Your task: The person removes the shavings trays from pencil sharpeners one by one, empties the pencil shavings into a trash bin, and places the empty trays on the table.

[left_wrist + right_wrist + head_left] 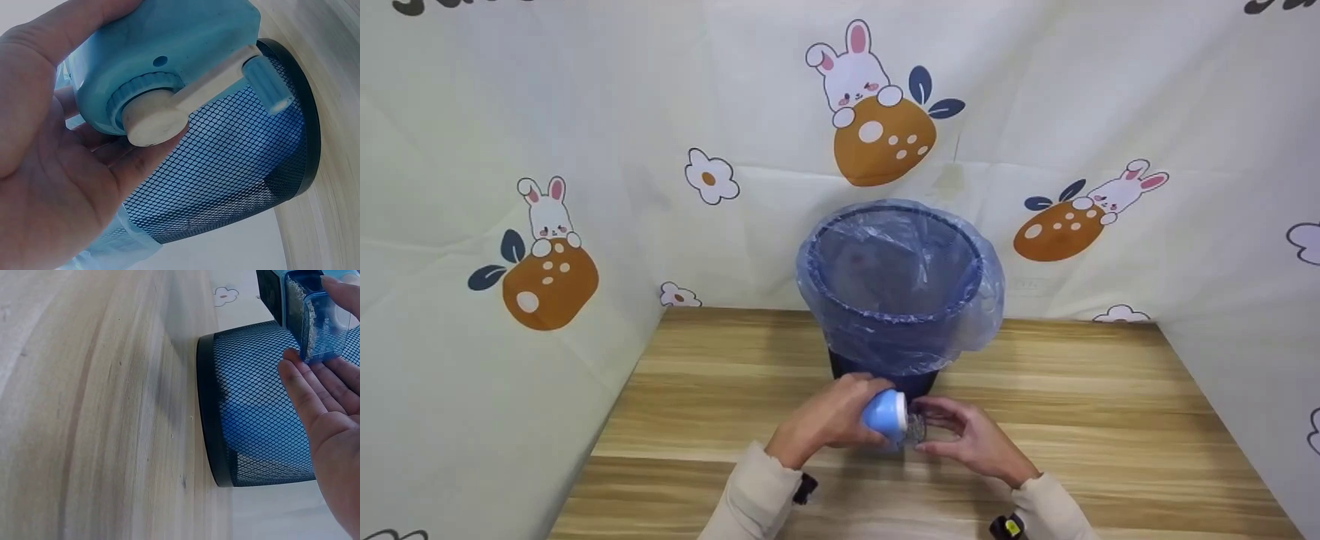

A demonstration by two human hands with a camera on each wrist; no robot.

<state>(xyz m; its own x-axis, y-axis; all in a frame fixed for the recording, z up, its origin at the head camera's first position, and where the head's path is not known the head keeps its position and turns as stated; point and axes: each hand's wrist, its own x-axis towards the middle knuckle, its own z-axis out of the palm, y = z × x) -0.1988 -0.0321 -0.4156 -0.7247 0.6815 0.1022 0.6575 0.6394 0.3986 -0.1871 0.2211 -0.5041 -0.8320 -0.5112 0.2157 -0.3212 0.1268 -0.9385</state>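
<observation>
In front of the bin, my left hand [836, 412] grips a blue hand-crank pencil sharpener [883, 416]. Its cream crank arm [211, 79] ends in a blue knob [269, 84], facing the left wrist camera. From the sharpener's right side a clear shavings drawer [327, 329] sticks out, with pale shavings inside. My right hand [971, 439] holds this drawer between the thumb, on one side, and the fingers [306, 385] on the other. Part of the drawer remains inside the sharpener body. The fingertips of the left hand are partly hidden behind the sharpener.
A black mesh waste bin [264, 405] stands just beyond both hands, lined with a translucent blue bag [986, 315] folded over its rim. Under it is a wood-grain tabletop [720, 382]. A printed fabric backdrop [660, 90] encloses the back and sides.
</observation>
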